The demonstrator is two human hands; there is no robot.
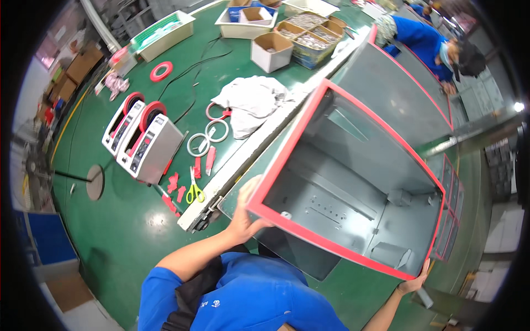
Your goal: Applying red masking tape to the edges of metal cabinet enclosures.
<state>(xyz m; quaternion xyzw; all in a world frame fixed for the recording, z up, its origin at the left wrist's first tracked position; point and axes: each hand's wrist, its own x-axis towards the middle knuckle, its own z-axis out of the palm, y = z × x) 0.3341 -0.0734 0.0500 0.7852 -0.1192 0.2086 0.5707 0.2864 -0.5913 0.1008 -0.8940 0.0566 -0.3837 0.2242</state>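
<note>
In front of me a grey open-topped metal cabinet (342, 182) is tilted, its rim lined all round with red tape. At its left corner, my left hand (243, 215) grips the edge, with the thumb on the near side. My right hand (415, 280) holds the lower right corner, its fingers partly hidden by the cabinet. Inside the cabinet are rows of small holes, a slot and a few metal fittings. What bears its weight underneath is mostly hidden.
Left on the green workbench are two tape dispensers (146, 149), yellow-handled scissors (195, 192), tape rolls (199, 143), a white cloth (256, 102) and boxes of small parts (309, 38). Another grey cabinet (392, 83) stands beyond mine; a co-worker in blue (422, 41) leans over it.
</note>
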